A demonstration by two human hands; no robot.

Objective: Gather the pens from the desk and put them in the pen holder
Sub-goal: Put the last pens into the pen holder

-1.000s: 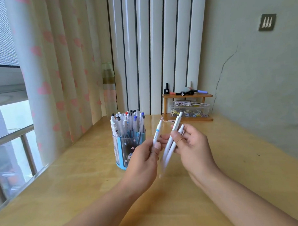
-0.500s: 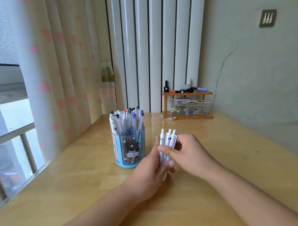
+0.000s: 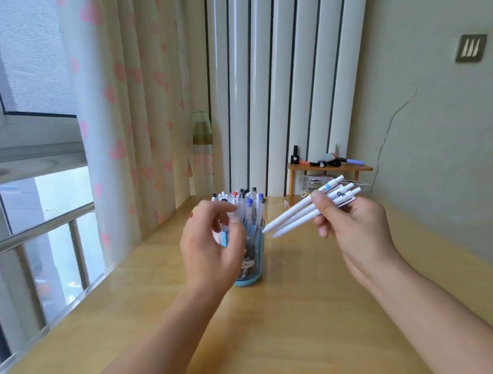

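As I log this frame from my station: right hand (image 3: 351,227), right of centre, grips three white pens (image 3: 303,212), tips slanting down-left, held above the counter (image 3: 301,311). Left hand (image 3: 211,245), fingers loosely curled, holding nothing, hovers in front of the blue pen holder (image 3: 254,260), centre frame, crowded with upright pens.

A home study corner: a wooden desk (image 3: 302,325) beside a window with a heart-patterned curtain (image 3: 124,121), a small stationery shelf (image 3: 329,170) at the far wall.
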